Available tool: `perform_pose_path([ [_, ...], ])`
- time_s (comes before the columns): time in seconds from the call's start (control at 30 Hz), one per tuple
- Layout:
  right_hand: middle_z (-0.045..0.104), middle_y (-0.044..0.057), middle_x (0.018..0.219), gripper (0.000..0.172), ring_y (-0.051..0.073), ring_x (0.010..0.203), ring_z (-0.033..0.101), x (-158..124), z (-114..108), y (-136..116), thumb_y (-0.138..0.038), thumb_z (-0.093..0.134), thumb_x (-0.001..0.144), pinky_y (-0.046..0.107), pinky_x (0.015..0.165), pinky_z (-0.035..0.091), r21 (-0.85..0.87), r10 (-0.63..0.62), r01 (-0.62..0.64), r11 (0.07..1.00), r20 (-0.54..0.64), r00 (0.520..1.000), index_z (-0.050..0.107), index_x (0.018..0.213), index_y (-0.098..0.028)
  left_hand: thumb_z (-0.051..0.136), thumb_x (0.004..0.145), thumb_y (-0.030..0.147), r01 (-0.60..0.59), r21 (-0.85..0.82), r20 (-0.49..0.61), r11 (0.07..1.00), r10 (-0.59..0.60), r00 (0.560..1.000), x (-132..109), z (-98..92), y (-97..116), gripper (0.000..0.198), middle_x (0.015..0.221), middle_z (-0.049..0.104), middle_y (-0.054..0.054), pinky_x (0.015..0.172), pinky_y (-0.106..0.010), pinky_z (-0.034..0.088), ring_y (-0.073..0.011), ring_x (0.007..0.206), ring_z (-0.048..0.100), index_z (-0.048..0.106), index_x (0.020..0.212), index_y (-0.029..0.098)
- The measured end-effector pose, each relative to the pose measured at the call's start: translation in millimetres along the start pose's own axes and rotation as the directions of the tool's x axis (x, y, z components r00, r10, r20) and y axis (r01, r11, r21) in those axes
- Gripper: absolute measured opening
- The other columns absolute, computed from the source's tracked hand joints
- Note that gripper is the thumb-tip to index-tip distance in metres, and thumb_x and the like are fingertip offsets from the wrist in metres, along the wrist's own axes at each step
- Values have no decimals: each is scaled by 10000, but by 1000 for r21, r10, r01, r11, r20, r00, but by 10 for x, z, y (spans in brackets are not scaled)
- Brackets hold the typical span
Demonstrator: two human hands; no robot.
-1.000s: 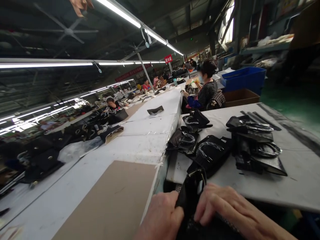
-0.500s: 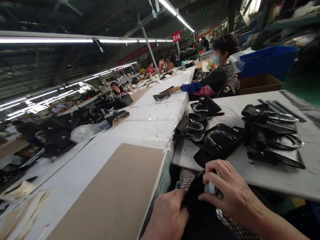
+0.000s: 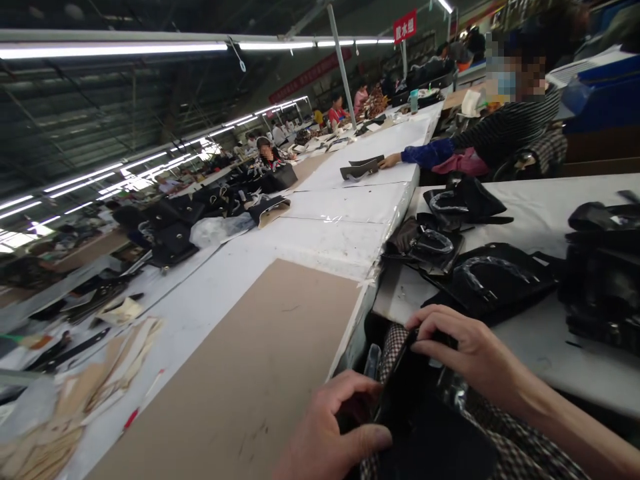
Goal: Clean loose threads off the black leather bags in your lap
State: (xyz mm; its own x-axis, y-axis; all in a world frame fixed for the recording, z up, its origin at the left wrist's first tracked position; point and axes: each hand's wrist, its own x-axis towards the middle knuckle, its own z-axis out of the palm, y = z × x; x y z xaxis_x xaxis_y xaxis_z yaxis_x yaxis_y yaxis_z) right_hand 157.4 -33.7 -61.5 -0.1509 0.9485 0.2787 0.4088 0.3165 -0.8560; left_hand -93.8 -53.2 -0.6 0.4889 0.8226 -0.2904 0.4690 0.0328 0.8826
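Observation:
A black handbag [image 3: 435, 427] rests on my lap over a checked cloth [image 3: 395, 347]. Its details are dark, but clear wrapping glints near my right wrist. My left hand [image 3: 345, 420] grips the bag's left edge, thumb on the face and fingers curled behind. At the upper edge my right hand [image 3: 450, 337] pinches the bag between thumb and fingertips. Just beyond, on the side table [image 3: 540, 360], lies another black handbag [image 3: 500, 273] with a plastic-wrapped handle.
A brown board [image 3: 240, 360] covers part of the long white table [image 3: 325, 240] to my left. More black bags [image 3: 173, 233] and a clear plastic bag [image 3: 220, 230] lie along its far side. A co-worker [image 3: 520, 127] sits ahead on the right, one hand on a dark piece [image 3: 363, 168].
My view has swung, so the scene sits further right. My right hand has moved to the bag's upper edge, and my left hand's grip has loosened, its thumb now on the bag's face.

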Motion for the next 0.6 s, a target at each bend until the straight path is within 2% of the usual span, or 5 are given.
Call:
perform_pose_path([
  [0.13, 664, 29, 1006, 198, 195, 945, 611, 11, 85, -49, -291, 552, 890, 299, 842, 453, -3, 47, -47, 999, -46, 998, 552, 707, -218, 630, 827, 248, -54, 166, -207, 985, 88, 974, -57, 96, -184, 161, 869, 700, 8, 736, -171, 480, -139, 779, 637, 703, 967, 218],
  [0.23, 677, 22, 977, 206, 197, 903, 625, 14, 131, -82, -316, 552, 880, 297, 814, 458, 16, 101, -100, 995, -83, 991, 553, 697, -219, 645, 831, 212, -108, 283, -294, 953, 193, 936, -63, 125, -308, 174, 866, 727, 28, 730, -140, 498, -119, 745, 663, 700, 993, 242],
  [0.33, 690, 9, 922, 212, 197, 837, 640, 10, 174, -85, -351, 581, 850, 291, 758, 470, 35, 149, -145, 989, -140, 979, 567, 681, -224, 644, 852, 184, -242, 397, -281, 885, 368, 887, -52, 94, -400, 192, 869, 732, 30, 727, -126, 517, -108, 740, 681, 675, 1033, 242],
  [0.43, 693, -5, 904, 205, 186, 811, 644, -11, 212, -81, -367, 615, 839, 279, 740, 473, 35, 155, -151, 988, -185, 970, 590, 686, -233, 606, 889, 146, -399, 507, -201, 764, 555, 807, -40, 55, -442, 240, 915, 728, -2, 755, -145, 534, -114, 778, 689, 632, 1117, 218],
  [0.6, 694, -24, 882, 218, 161, 782, 653, -62, 258, -123, -356, 645, 844, 256, 733, 470, 18, 121, -120, 993, -205, 971, 593, 668, -239, 549, 896, 77, -508, 602, -140, 616, 708, 693, -25, 55, -428, 248, 872, 714, -47, 698, -203, 533, -135, 724, 669, 605, 1123, 160],
])
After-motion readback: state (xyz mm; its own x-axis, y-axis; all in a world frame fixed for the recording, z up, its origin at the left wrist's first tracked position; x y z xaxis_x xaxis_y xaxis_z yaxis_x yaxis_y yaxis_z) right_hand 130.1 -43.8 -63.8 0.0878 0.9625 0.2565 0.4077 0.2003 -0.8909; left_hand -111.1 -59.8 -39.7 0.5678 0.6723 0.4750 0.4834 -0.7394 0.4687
